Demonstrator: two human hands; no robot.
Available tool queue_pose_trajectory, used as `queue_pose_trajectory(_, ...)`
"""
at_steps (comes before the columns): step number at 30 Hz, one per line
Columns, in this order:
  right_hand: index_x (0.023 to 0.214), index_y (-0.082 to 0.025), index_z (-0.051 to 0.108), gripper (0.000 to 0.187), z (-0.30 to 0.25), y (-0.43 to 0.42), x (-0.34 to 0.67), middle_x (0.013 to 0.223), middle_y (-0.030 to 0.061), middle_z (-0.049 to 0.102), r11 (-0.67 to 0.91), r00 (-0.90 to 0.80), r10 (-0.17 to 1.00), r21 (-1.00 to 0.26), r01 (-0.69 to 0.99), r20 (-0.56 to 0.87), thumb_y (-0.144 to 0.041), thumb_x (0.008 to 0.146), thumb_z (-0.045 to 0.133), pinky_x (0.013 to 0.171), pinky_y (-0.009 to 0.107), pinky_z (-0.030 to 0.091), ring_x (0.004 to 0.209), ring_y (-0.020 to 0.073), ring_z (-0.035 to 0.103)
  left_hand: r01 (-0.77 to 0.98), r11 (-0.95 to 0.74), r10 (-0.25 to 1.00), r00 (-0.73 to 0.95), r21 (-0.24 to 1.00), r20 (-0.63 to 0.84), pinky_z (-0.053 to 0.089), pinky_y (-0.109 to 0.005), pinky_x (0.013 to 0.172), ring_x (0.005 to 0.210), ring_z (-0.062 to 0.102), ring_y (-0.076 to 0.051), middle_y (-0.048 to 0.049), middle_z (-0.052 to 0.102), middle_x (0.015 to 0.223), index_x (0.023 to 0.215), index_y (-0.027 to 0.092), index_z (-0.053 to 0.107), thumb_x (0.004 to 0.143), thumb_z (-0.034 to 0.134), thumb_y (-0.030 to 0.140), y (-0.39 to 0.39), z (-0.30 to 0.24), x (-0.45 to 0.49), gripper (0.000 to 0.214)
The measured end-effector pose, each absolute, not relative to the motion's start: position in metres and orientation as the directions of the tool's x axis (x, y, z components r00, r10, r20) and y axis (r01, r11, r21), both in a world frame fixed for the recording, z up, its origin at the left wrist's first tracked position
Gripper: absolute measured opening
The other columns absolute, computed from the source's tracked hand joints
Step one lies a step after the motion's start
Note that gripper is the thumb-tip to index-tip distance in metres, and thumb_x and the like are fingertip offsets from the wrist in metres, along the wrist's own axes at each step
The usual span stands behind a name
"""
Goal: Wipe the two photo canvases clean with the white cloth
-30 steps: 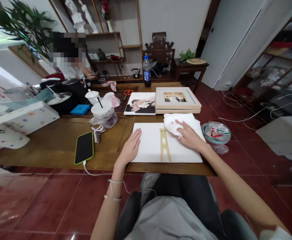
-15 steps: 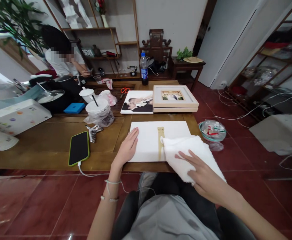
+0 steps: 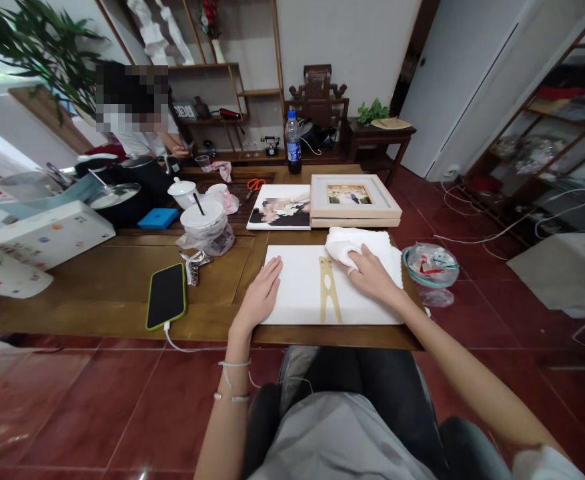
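Observation:
A white board with a gold stand piece lies face down at the near edge of the wooden table. My left hand rests flat on the board's left edge, fingers stretched out. My right hand presses a white cloth onto the board's far right part, fingers curled over the bunched cloth.
Behind the board lie a framed photo and a photo print. A phone in a green case on a cable, a lidded cup in a bag, a hair clip and a bottle stand around. A glass bowl sits right. A person sits far left.
My right hand swept the cloth from the board's far right down to its near edge and back up to the far right. My left hand has stayed on the left edge.

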State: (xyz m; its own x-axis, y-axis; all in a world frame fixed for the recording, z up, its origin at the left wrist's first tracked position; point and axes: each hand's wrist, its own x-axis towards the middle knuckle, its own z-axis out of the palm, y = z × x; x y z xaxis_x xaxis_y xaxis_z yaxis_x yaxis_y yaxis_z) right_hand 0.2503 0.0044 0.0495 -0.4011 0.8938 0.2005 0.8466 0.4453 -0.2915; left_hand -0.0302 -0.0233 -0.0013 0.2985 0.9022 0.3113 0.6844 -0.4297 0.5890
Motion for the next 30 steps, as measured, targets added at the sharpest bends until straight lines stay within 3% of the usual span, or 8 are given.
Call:
queue_pose_trajectory(3,0.108,-0.011,0.061,0.038,0.048,0.005,0.241,0.132,0.0148,0.052,0.525,-0.483,0.849,-0.230,0.820,0.216,-0.006,0.074,0.044,0.111,0.053,0.018,0.134,0.0288,0.030,0.681,-0.425,0.905,0.297,0.596,0.306,0.022,-0.043,0.115,0.137,0.028,-0.019,-0.0068,0.035,0.147,0.138,0.019,0.038,0.095,0.030,0.029,-0.024,-0.001,-0.030,0.045)
queue_pose_trajectory(8,0.073,-0.014,0.069,0.023,0.048,-0.052,0.234,0.144,0.0126,0.038,0.633,-0.610,0.772,-0.136,0.762,0.176,-0.003,0.065,0.050,0.109,0.061,0.012,0.137,0.0346,0.020,0.690,-0.396,0.918,0.280,0.606,0.281,0.021,-0.042,0.115,0.138,0.027,-0.019,-0.0071,0.034,0.147,0.138,0.017,0.038,0.095,0.030,0.028,-0.023,0.000,-0.029,0.045)
queue_pose_trajectory(13,0.063,-0.013,0.067,0.021,0.058,-0.113,0.237,0.149,0.0106,0.028,0.737,-0.730,0.674,-0.159,0.656,0.112,-0.001,0.062,0.050,0.111,0.060,0.009,0.139,0.0343,0.010,0.688,-0.397,0.918,0.279,0.608,0.283,0.021,-0.041,0.115,0.137,0.027,-0.018,-0.0077,0.034,0.147,0.138,0.016,0.039,0.095,0.029,0.028,-0.024,0.001,-0.028,0.046)
queue_pose_trajectory(18,0.072,-0.017,0.067,0.030,0.066,-0.101,0.251,0.144,0.0061,0.040,0.734,-0.747,0.655,-0.331,0.593,0.113,0.000,0.058,0.046,0.114,0.052,0.014,0.138,0.0254,0.020,0.669,-0.412,0.911,0.298,0.618,0.285,0.020,-0.041,0.115,0.138,0.027,-0.018,-0.0062,0.035,0.147,0.138,0.018,0.039,0.095,0.030,0.028,-0.024,0.003,-0.032,0.045)
queue_pose_trajectory(22,0.088,-0.013,0.066,0.029,0.059,-0.050,0.249,0.140,0.0156,0.043,0.649,-0.633,0.749,-0.408,0.642,0.196,-0.005,0.067,0.049,0.112,0.047,0.022,0.134,0.0241,0.032,0.626,-0.442,0.897,0.328,0.643,0.297,0.022,-0.041,0.115,0.137,0.028,-0.017,-0.0042,0.036,0.147,0.137,0.021,0.040,0.094,0.029,0.027,-0.024,0.001,-0.037,0.045)
queue_pose_trajectory(26,0.105,-0.012,0.064,0.034,0.055,-0.003,0.222,0.132,0.0162,0.052,0.598,-0.562,0.800,-0.335,0.728,0.208,-0.010,0.075,0.048,0.111,0.048,0.021,0.134,0.0255,0.032,0.632,-0.461,0.887,0.333,0.623,0.319,0.022,-0.040,0.115,0.137,0.028,-0.017,-0.0042,0.036,0.146,0.137,0.021,0.040,0.094,0.029,0.026,-0.023,0.000,-0.037,0.045)
queue_pose_trajectory(30,0.106,-0.012,0.065,0.040,0.059,0.008,0.200,0.135,0.0147,0.050,0.662,-0.634,0.750,-0.192,0.725,0.190,-0.005,0.070,0.050,0.109,0.055,0.018,0.134,0.0306,0.029,0.635,-0.463,0.887,0.331,0.619,0.323,0.023,-0.039,0.115,0.137,0.028,-0.017,-0.0056,0.038,0.145,0.136,0.019,0.041,0.094,0.029,0.026,-0.023,-0.001,-0.037,0.044)
